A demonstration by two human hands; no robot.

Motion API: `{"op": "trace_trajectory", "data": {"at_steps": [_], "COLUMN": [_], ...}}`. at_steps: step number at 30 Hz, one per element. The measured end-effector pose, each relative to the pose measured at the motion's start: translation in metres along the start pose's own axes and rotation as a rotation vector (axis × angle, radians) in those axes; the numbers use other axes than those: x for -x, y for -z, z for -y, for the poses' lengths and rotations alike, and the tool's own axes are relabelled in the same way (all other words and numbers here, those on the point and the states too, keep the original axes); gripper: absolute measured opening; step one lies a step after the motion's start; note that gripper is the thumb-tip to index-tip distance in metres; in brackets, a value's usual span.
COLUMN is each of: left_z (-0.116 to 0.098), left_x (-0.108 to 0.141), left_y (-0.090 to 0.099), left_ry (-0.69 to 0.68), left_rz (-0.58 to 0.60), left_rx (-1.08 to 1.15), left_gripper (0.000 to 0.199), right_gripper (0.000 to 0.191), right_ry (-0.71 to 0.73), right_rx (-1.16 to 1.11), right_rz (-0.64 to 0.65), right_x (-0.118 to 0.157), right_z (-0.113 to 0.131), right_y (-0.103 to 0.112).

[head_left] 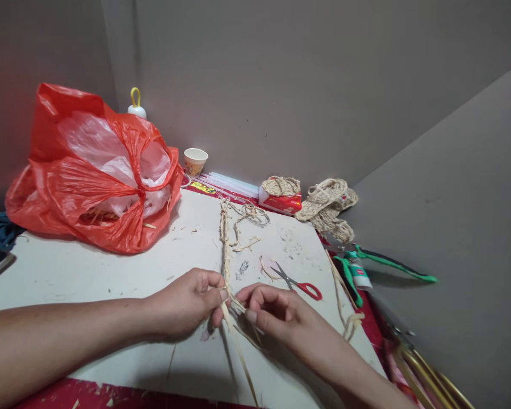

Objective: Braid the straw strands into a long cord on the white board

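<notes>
Pinching the near end of a braided straw strip (226,255), the left hand (196,302) has its fingers closed; the right hand (276,312) grips a loose strand (239,305) just beside. The strip runs away across the white surface (200,245). Red-handled scissors (297,282), blades parted, lie close by the right hand. At left, a knotted red bag (80,193) holds white plastic (94,139) and straw (97,216); behind stands a paper cup (195,165), contents hidden.

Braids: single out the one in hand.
The straight braid, its near end in the left hand; the bundled braids lie on and beside the red packet.
</notes>
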State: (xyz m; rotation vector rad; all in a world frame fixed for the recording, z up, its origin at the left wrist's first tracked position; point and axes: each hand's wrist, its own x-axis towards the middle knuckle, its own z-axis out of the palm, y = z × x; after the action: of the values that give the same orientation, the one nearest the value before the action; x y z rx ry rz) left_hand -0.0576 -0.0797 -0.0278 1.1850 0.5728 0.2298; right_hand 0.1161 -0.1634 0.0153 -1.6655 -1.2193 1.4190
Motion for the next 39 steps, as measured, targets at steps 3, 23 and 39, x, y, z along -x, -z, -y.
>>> {"op": "trace_trajectory", "data": {"at_steps": [3,23,39], "left_z": [0.001,0.001,0.002], "left_x": [0.000,-0.001,0.000], "left_y": [0.000,0.001,0.001], "left_ry": [-0.006,-0.040,-0.027], "left_rz": [0.012,0.038,0.002], "left_rx": [0.004,0.009,-0.140], "left_gripper": [0.027,0.026,0.029], "right_gripper": [0.032,0.033,0.024], "right_ry": [-0.047,-0.131,-0.177], "right_rx": [-0.024,-0.328,-0.673], "right_rz": [0.049,0.049,-0.048], "right_x": [-0.005,-0.019,-0.020], "right_z": [0.002,-0.022,-0.012], "right_y": [0.000,-0.015,-0.018]}}
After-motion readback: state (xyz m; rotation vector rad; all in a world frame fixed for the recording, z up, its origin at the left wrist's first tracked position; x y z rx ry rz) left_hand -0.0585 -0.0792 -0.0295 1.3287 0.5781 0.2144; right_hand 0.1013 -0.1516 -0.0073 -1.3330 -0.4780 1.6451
